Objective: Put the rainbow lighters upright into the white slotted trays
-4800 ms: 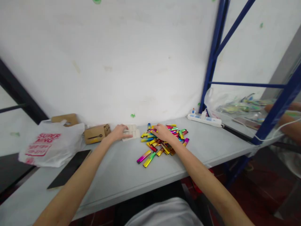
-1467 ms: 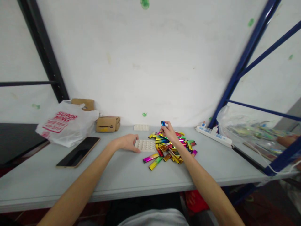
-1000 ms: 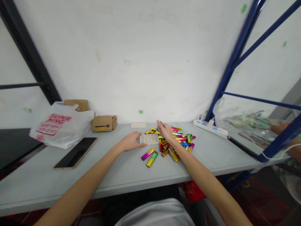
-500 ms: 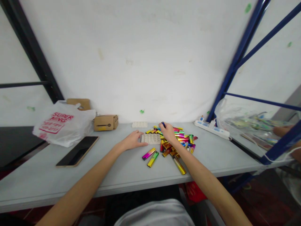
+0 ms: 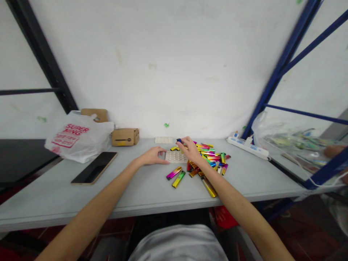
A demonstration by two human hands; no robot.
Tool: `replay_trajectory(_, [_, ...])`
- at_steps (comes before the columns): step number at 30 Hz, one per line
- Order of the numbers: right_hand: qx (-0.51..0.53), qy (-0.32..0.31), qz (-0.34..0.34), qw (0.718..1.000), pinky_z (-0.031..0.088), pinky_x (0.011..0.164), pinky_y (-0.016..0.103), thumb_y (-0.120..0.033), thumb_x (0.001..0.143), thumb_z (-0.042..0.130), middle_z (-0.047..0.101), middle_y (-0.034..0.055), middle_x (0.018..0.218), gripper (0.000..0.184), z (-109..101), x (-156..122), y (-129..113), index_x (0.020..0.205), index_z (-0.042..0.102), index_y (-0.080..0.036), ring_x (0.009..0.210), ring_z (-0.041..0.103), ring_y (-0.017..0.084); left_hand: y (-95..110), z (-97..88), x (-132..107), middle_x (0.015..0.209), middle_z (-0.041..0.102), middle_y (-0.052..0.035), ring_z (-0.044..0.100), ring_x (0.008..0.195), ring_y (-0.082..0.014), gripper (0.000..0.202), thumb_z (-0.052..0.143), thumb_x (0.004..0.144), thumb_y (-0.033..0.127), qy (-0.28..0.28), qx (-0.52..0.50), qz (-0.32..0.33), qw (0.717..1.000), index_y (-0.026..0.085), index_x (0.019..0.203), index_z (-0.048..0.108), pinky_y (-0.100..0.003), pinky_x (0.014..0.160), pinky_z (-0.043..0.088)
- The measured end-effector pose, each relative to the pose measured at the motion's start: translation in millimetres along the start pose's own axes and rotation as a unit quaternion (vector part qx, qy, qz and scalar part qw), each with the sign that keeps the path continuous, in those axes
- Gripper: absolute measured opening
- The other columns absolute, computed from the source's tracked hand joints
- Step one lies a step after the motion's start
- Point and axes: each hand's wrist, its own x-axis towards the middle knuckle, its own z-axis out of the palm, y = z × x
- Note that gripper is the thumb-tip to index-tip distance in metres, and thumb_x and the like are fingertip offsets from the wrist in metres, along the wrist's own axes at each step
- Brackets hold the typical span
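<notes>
A white tray (image 5: 176,157) with rows of round cells lies flat on the table. My left hand (image 5: 153,156) grips its left end, thumb at the near corner and fingers at the far one. Over the tray's far right side, my right hand (image 5: 189,148) pinches a lighter, whose dark blue end (image 5: 178,140) sticks out; the fingers hide the rest. Under and beside my right forearm spreads a heap of shiny coloured lighters (image 5: 210,156). Nearer to me lie a pink and yellow lighter (image 5: 174,173) and a green and yellow lighter (image 5: 178,179).
A second white tray (image 5: 163,140) lies by the wall. To the left are a phone (image 5: 94,168), a small cardboard box (image 5: 125,137) and a white plastic bag (image 5: 80,136). A power strip (image 5: 248,146) lies at the right, near a blue metal frame (image 5: 272,87).
My right hand has moved left with the lighter, from the heap's far edge to over the tray. The left hand stays at the tray's left end. The whole view has shifted slightly.
</notes>
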Motion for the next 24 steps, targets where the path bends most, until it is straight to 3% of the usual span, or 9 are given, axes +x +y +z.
replay_trajectory(5, [-0.022, -0.023, 0.028, 0.999, 0.034, 0.060, 0.025, -0.047, 0.100, 0.048, 0.056, -0.0021, 0.065, 0.036, 4.3, -1.0, -3.9, 0.079, 0.056, -0.019, 0.061, 0.050, 0.014, 1.5, 2.6, -0.4, 0.089, 0.065, -0.0041, 0.058, 0.079, -0.0215, 0.078, 0.075, 0.061, 0.071, 0.018, -0.007, 0.001, 1.000, 0.016, 0.116, 0.072, -0.029, 0.071, 0.043])
replay_trajectory(13, [-0.062, -0.142, 0.001, 0.988, 0.036, 0.065, 0.024, -0.033, 0.101, 0.051, 0.068, 0.0032, 0.080, 0.021, 23.3, 4.2, 4.4, 0.090, 0.060, -0.018, 0.069, 0.057, 0.015, 1.8, 3.2, 0.1, 0.087, 0.064, -0.0025, 0.055, 0.076, -0.0196, 0.080, 0.074, 0.060, 0.073, 0.005, -0.009, 0.000, 1.000, 0.017, 0.117, 0.071, -0.027, 0.067, 0.039])
replay_trajectory(24, [-0.139, -0.181, -0.019, 0.973, 0.040, 0.073, 0.027, -0.038, 0.103, 0.047, 0.069, 0.0080, 0.088, 0.027, 34.3, 13.0, 3.3, 0.099, 0.061, -0.015, 0.078, 0.061, 0.018, 0.9, 3.3, 0.5, 0.080, 0.058, 0.0009, 0.051, 0.071, -0.0171, 0.076, 0.073, 0.061, 0.072, 0.012, -0.004, 0.014, 1.000, 0.019, 0.116, 0.071, -0.026, 0.064, 0.036])
